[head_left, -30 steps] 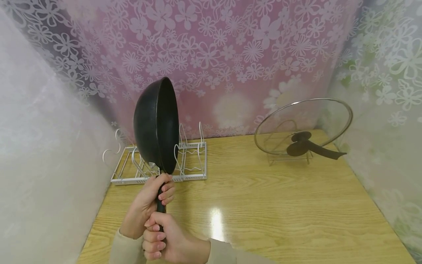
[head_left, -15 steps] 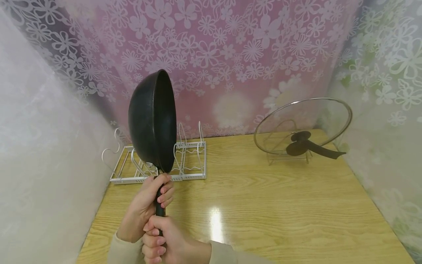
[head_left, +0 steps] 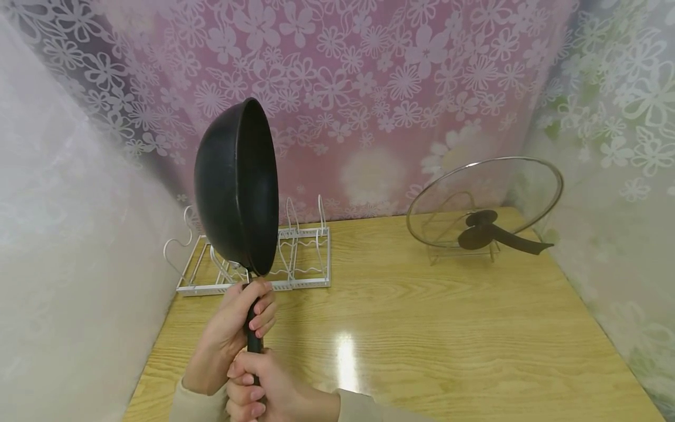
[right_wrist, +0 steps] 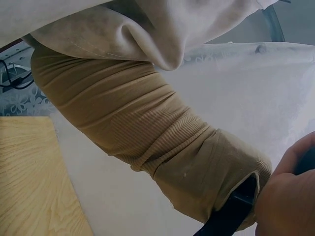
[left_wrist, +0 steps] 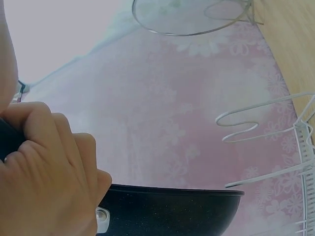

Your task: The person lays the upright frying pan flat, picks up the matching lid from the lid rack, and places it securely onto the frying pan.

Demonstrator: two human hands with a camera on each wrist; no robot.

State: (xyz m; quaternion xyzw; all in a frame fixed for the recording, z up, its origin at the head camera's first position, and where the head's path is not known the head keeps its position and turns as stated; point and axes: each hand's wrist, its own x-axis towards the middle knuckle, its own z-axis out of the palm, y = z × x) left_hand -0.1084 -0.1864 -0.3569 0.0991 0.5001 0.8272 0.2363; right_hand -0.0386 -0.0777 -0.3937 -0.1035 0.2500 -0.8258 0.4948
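A black wok [head_left: 218, 181] stands upright on its side in the head view, opening to the right and handle down. Both hands grip its black handle [head_left: 254, 343]. My left hand [head_left: 237, 319] wraps the handle close below the pan, and my right hand [head_left: 266, 384] holds its lower end. In the left wrist view the left hand [left_wrist: 49, 172] is curled beside the wok's riveted bracket [left_wrist: 102, 220], with the wok's dark wall [left_wrist: 172, 211] stretching right. Behind the wok lies a white wire rack [head_left: 308, 285], partly hidden by it.
At the back right a glass lid [head_left: 527, 193] with a dark knob leans on a small wire stand [head_left: 464, 253]. The wooden table [head_left: 422, 328] has flower-patterned cloth walls [head_left: 343, 88] at the back and sides. A beige sleeve [right_wrist: 147, 123] crosses the right wrist view.
The wok has shifted left and up in the head view and looks larger. Both hands have kept their grip on the handle and sunk slightly with it. The rack and lid stay put.
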